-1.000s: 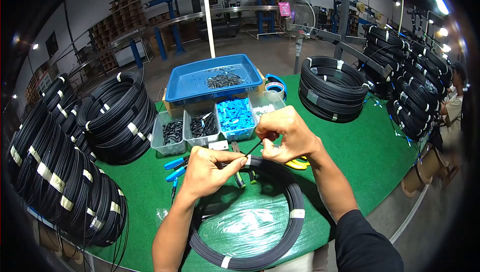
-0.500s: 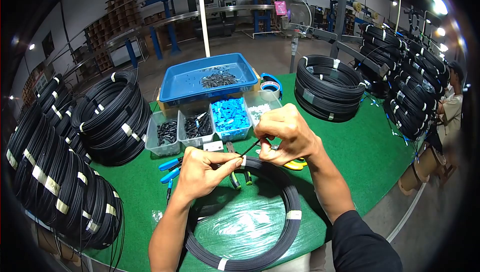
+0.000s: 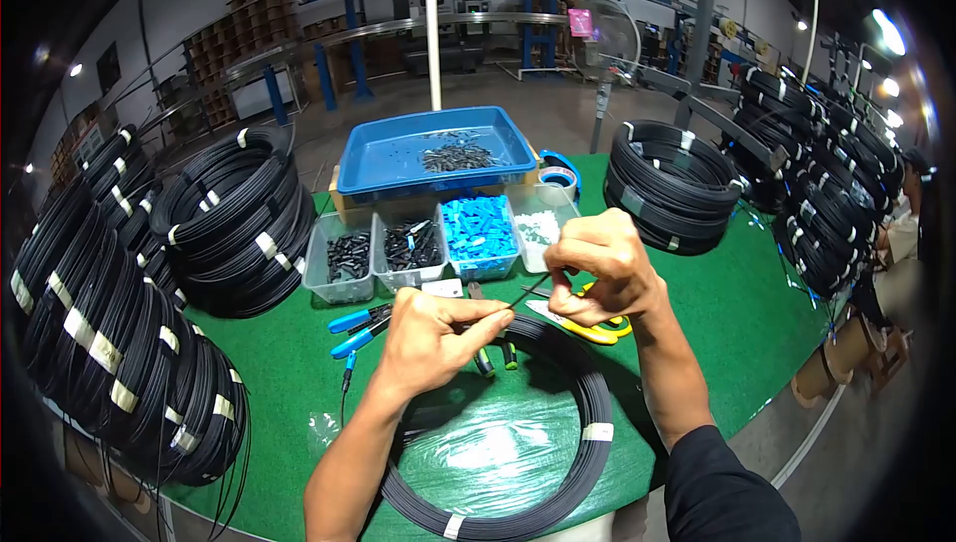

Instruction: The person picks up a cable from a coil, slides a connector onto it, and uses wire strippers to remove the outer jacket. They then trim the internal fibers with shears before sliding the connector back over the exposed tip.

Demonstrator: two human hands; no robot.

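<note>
The left hand's grip [image 3: 430, 345] and the right hand's grip [image 3: 607, 270] are pinching a black cable [image 3: 531, 292]. Between them, its long axis is slanting away and rightward.

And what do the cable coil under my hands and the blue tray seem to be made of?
The cable coil is probably plastic-jacketed, with a satin finish: its black turns show a soft, even sheen, but the core is hidden. The blue tray looks like smooth, slightly glossy moulded plastic, judging by its rounded corners and uniform colour.
</note>
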